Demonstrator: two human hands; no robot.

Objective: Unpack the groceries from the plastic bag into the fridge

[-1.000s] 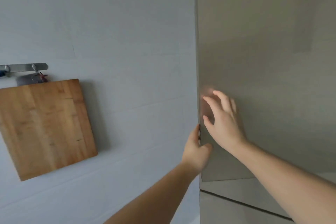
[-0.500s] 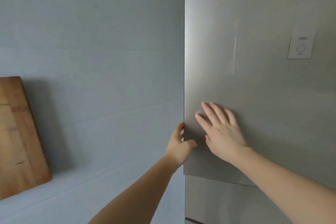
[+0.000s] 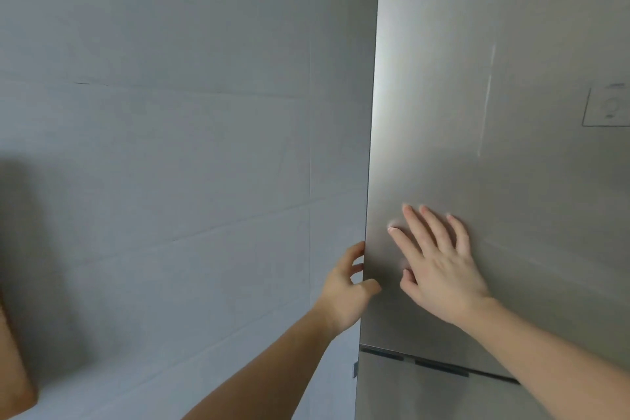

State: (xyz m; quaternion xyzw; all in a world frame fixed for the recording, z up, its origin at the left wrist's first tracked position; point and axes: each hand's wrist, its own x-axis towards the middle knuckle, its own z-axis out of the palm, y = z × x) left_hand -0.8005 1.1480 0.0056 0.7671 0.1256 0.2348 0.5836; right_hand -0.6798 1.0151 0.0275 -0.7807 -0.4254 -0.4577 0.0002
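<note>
The brushed steel upper fridge door (image 3: 494, 95) fills the right half of the view and looks closed against the fridge body. My left hand (image 3: 347, 286) grips the door's left edge, thumb on the front face and fingers curled round behind it. My right hand (image 3: 439, 259) lies flat on the door front with straight, spread fingers, just right of that edge. A dark gap (image 3: 439, 366) below my hands separates the upper door from the lower door (image 3: 409, 395). No plastic bag or groceries are in view.
A grey tiled wall (image 3: 170, 147) takes up the left half, meeting the fridge's left side. A corner of a wooden cutting board (image 3: 13, 375) hangs at the far left edge. A small square label (image 3: 608, 107) sits on the door at the right.
The view has swung right, so the cutting board has slid nearly out of frame. The door has swung shut towards the fridge, with both hands staying on it.
</note>
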